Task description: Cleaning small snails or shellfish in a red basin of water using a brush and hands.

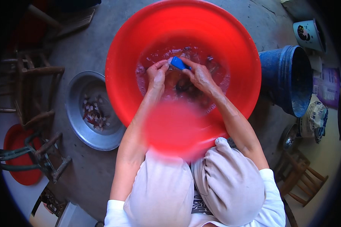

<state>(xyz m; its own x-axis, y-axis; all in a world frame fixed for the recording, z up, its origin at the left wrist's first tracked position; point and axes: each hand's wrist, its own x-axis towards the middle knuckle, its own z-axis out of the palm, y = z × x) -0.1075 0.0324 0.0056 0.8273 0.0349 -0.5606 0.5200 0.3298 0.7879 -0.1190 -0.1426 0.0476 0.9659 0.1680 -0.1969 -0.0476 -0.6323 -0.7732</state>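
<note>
Over a large red plastic basin [136,31], both my hands are close together. My right hand [200,74] grips a small blue tool [178,63], whose exact kind I cannot tell. Between the fingertips of my left hand [157,74] is a small pale piece [169,60], touching or almost touching the blue tool's end. Cloudy, foamy water [142,72] fills the bottom of the basin. Dark objects [184,85] lie in that water, too unclear to identify. A blurred red patch hides the basin's near rim, above my knees.
Left of the red basin, a metal basin [74,85] holds several small whitish and reddish pieces [95,112]. Wooden chairs [41,71] stand farther left. To the right are a blue bucket [284,76] on its side, a pale pot [305,34], a plastic bag [311,119] and a wooden stool [299,176].
</note>
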